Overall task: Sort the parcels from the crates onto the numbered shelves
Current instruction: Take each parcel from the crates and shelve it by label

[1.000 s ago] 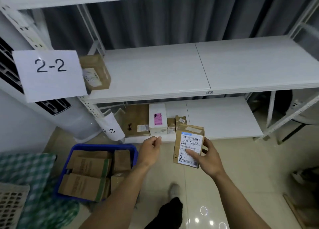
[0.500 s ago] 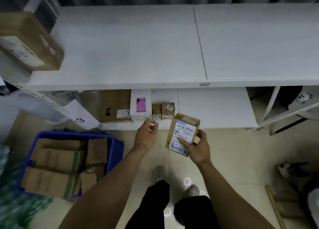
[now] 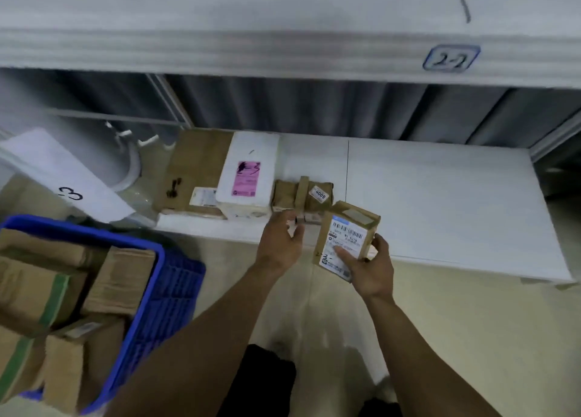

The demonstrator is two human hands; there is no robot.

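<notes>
Parcel (image 3: pixel 345 235) | flat brown cardboard box, white label | right hand (image 3: pixel 371 275) pinches

The parcel (image 3: pixel 345 239) is held in the right grip (image 3: pixel 368 270); boxes (image 3: pixel 248 178) are set on the shelf (image 3: pixel 440 203) just beyond, the crate (image 3: pixel 163 291) well left.

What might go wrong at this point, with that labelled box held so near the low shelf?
The right hand holds the labelled parcel by its lower end only, so it may slip. The small brown parcels sit near the front edge of the lower shelf, close to the left hand; a nudge might push them off.
</notes>
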